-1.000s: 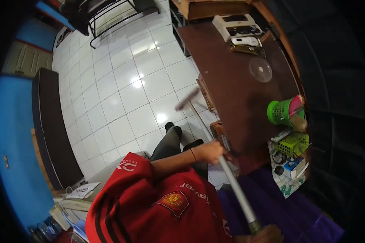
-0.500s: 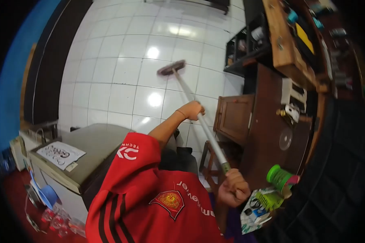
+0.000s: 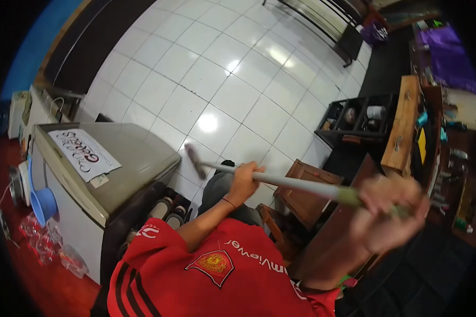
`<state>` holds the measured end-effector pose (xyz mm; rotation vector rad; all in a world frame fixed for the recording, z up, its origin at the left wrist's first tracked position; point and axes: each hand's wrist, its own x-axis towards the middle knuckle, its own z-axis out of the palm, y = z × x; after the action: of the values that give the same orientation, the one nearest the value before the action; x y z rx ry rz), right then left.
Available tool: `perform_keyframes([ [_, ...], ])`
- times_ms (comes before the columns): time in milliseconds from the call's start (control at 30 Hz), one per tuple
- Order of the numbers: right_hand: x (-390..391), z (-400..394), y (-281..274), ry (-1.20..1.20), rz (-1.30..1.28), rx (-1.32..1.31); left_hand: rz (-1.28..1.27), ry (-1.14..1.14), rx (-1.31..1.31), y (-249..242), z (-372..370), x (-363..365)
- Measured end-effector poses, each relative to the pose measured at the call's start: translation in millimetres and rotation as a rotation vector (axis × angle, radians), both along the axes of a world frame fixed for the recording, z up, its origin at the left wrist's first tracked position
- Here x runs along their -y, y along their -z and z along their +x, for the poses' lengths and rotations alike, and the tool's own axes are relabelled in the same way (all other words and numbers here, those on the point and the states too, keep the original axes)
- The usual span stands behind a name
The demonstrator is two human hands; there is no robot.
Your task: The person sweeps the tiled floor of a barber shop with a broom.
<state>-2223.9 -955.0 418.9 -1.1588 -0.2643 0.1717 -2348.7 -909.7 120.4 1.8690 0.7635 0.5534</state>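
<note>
A long pale pole (image 3: 296, 183) runs sideways across the view, with a flat brownish mop head (image 3: 194, 161) at its far end, tilted on the white tiled floor near the grey-topped fridge (image 3: 143, 153). Midway along the pole, my left hand (image 3: 244, 182) is wrapped round it. The pole's greenish end is in my right hand (image 3: 388, 211), which is smeared by motion. My grey-clad leg shows just below the mop head's side of the pole.
A paper sign (image 3: 84, 153) lies on the fridge top. Blue dipper (image 3: 45, 203) hangs at its side. Shoes (image 3: 169, 208) stand beside the fridge. On the right are a black crate (image 3: 359, 116), an open wooden cabinet door (image 3: 304, 193) and a wooden drawer front (image 3: 402, 127).
The mop head has come back toward my body and left, beside the fridge. My right hand has moved up and right, turning the pole nearly sideways. The view has also shifted.
</note>
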Motion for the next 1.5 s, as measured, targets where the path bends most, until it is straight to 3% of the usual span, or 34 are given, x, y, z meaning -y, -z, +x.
perform_keyframes([
  [33, -22, -4, 29, 0.052, -0.083, -0.027, -0.003, -0.034, -0.063, 31, -14, -2],
  [100, -23, -11, 75, -0.32, 0.021, -0.164, -0.045, -0.002, -0.066, 64, -45, 2],
  [200, -27, -22, 58, -0.53, 0.04, 0.088, -0.006, -0.045, -0.012, 57, -33, -5],
  [300, -21, -24, 24, -0.614, -0.005, 0.157, 0.119, -0.116, 0.122, 42, 9, -30],
  [367, -19, -29, 24, -0.628, -0.056, 0.376, 0.168, -0.15, 0.189, 42, 40, -45],
  [500, -26, -20, 38, -0.525, -0.153, 0.613, 0.052, -0.127, 0.317, 50, 110, -68],
  [567, -18, -2, 21, -0.414, -0.055, 0.61, 0.031, -0.084, 0.339, 36, 134, -60],
  [600, -2, 9, 4, -0.389, 0.046, 0.487, 0.052, -0.011, 0.368, 15, 134, -57],
  [633, 12, 24, -19, -0.577, 0.183, 0.388, 0.059, 0.068, 0.389, -11, 129, -46],
  [667, 17, 16, -43, -0.26, 0.065, 0.504, 0.081, 0.129, 0.316, -26, 120, -34],
  [733, 42, 35, -71, -0.304, 0.086, 0.397, 0.009, 0.332, 0.202, -56, 90, -18],
  [800, 49, 54, -64, -0.382, 0.105, 0.271, -0.08, 0.315, 0.177, -48, 63, -2],
  [867, 36, 66, -15, -0.395, 0.103, 0.091, -0.153, 0.242, 0.027, -7, 31, 6],
  [933, 22, 56, 66, -0.384, 0.065, -0.123, -0.118, 0.242, -0.339, 47, -7, 5],
  [967, 12, 41, 84, -0.421, -0.031, -0.079, -0.113, 0.167, -0.553, 58, -19, 1],
  [1000, 4, 25, 103, -0.459, -0.127, -0.03, -0.14, 0.161, -0.6, 79, -32, 3],
  [1033, -5, 17, 106, -0.514, -0.207, 0.077, -0.127, 0.134, -0.612, 76, -23, -3],
  [1100, -3, 40, 90, -0.595, -0.03, 0.008, -0.152, -0.029, -0.475, 66, -5, -6],
  [1133, -6, 51, 73, -0.562, -0.051, 0.039, -0.024, -0.039, -0.373, 69, 13, -8],
  [1200, 2, 77, 61, -0.548, -0.052, 0.267, 0.001, -0.094, -0.188, 52, 72, -22],
  [1267, 7, 104, 50, -0.46, -0.086, 0.396, 0.163, -0.113, 0.071, 84, 143, -24],
  [1367, 13, 148, 36, -0.268, -0.139, 0.557, 0.133, -0.029, 0.16, 65, 234, -32],
  [1400, 17, 163, 28, -0.212, -0.173, 0.624, 0.09, 0.0, 0.109, 45, 251, -31],
  [1467, 32, 207, 10, -0.248, 0.141, 0.645, 0.024, 0.091, -0.028, -10, 267, -30],
  [1500, 33, 216, -10, -0.235, 0.025, 0.686, -0.02, 0.119, -0.081, -31, 269, -24],
])
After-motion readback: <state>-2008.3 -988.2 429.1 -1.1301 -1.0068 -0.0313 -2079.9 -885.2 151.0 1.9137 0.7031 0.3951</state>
